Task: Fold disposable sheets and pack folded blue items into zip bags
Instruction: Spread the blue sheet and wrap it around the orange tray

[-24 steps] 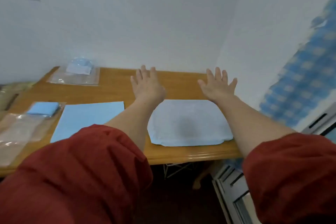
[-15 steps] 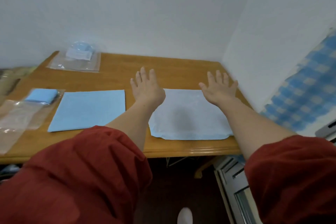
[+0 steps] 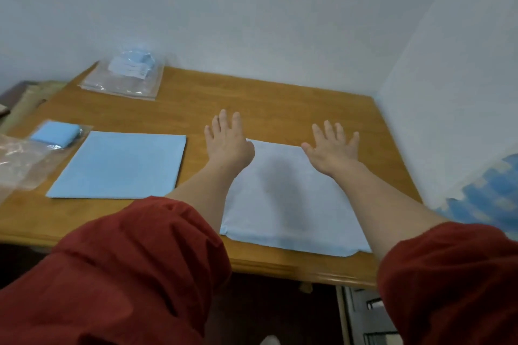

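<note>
A pale blue-white disposable sheet (image 3: 291,204) lies flat on the wooden table (image 3: 266,103), near its front right edge. My left hand (image 3: 227,140) is open, fingers straight, over the sheet's far left corner. My right hand (image 3: 333,148) is open too, fingers spread, over the far right corner. Whether the palms touch the sheet I cannot tell. A flat folded blue sheet (image 3: 120,165) lies to the left. A small folded blue item (image 3: 56,133) sits in a clear zip bag (image 3: 19,162) at the far left.
Another clear zip bag (image 3: 123,78) holding blue items and a white label lies at the back left by the wall. White walls close the back and right sides. A blue checked cloth (image 3: 487,199) hangs at the right. Dark floor lies below the table's front edge.
The camera tilted down and the view shifted, so the table sits lower in frame. Both hands stay open at the sheet's far corners; the sheet has not visibly moved.
</note>
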